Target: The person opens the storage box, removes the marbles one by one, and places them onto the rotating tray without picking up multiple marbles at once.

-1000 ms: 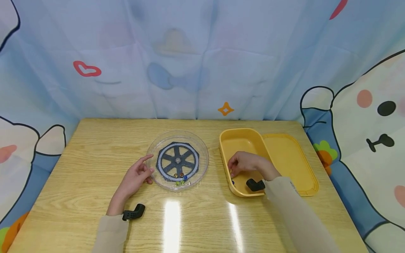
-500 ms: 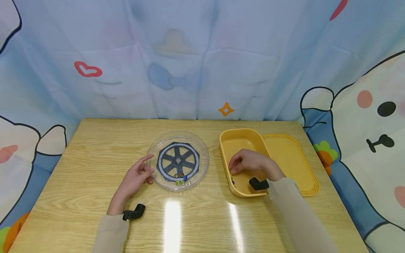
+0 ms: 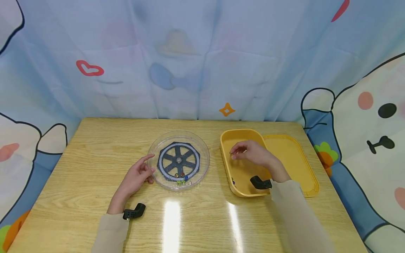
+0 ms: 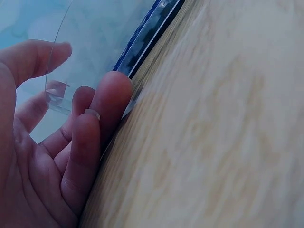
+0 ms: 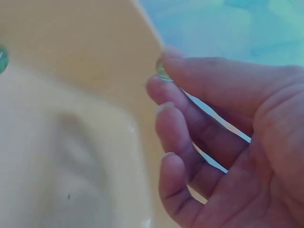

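Observation:
My right hand [image 3: 245, 151] hovers over the yellow box [image 3: 225, 140] and pinches a small green marble [image 5: 162, 72] between thumb and fingertip. Another marble [image 3: 233, 182] lies on the box floor near its front. A clear round dish [image 3: 202, 147] with a dark spoked wheel [image 3: 178, 161] inside holds several marbles [image 3: 181, 176] at its near side. My left hand [image 3: 139, 174] rests on the table with relaxed fingers [image 4: 102, 111] touching the dish's left rim [image 4: 54, 97].
The yellow lid [image 3: 292, 160] lies beside the box on its right. A black wrist mount [image 3: 134, 212] sits at my left cuff, another [image 3: 260, 183] at my right. A patterned cloth backdrop [image 3: 196, 59] rings the wooden table [image 3: 79, 182].
My right hand has risen from the box floor and moved back, now holding a green marble up in its fingertips. The left hand has stayed put.

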`<move>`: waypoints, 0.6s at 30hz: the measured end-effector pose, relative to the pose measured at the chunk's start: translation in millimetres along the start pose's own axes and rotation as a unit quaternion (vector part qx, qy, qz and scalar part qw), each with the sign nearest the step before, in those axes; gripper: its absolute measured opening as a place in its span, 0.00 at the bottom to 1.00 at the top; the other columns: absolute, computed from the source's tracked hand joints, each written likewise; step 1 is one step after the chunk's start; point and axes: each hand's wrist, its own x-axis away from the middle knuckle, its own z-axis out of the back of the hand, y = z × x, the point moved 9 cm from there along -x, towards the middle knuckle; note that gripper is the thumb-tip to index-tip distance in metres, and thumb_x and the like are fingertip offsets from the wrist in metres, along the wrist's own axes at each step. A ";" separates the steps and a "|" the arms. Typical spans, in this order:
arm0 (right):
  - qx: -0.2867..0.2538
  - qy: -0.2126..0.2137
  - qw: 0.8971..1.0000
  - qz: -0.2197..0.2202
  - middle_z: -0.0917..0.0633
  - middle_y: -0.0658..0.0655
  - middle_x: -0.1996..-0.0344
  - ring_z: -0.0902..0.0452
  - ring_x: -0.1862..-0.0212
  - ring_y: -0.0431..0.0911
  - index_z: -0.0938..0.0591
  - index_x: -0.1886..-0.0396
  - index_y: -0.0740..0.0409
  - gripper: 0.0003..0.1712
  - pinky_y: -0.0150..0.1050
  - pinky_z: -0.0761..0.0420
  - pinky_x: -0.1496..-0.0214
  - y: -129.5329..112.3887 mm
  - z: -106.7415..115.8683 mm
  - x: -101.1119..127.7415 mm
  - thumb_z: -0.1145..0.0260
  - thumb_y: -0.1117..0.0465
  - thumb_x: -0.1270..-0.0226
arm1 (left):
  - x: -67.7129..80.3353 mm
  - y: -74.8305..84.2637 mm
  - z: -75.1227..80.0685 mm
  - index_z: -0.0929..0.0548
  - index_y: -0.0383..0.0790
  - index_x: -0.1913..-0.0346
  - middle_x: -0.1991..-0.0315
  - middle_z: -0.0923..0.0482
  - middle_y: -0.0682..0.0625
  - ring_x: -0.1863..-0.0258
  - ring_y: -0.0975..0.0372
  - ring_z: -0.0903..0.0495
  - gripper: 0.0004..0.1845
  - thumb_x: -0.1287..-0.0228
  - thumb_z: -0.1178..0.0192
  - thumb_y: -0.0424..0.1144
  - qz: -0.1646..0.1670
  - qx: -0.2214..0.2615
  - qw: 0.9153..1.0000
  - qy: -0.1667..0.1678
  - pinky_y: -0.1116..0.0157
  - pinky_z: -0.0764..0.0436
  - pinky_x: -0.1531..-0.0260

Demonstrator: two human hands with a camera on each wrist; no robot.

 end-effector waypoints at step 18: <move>-0.020 0.047 0.996 0.076 0.15 0.55 0.63 0.24 0.63 0.48 0.14 0.58 0.60 0.06 0.38 0.22 0.62 -64.4 -40.0 -27.8 0.30 0.66 0.34 | 0.9 1.7 -1.1 0.34 0.42 0.26 0.69 0.30 0.42 0.75 0.53 0.17 0.28 0.27 0.41 0.34 -0.001 0.004 1.000 -0.001 0.60 0.14 0.69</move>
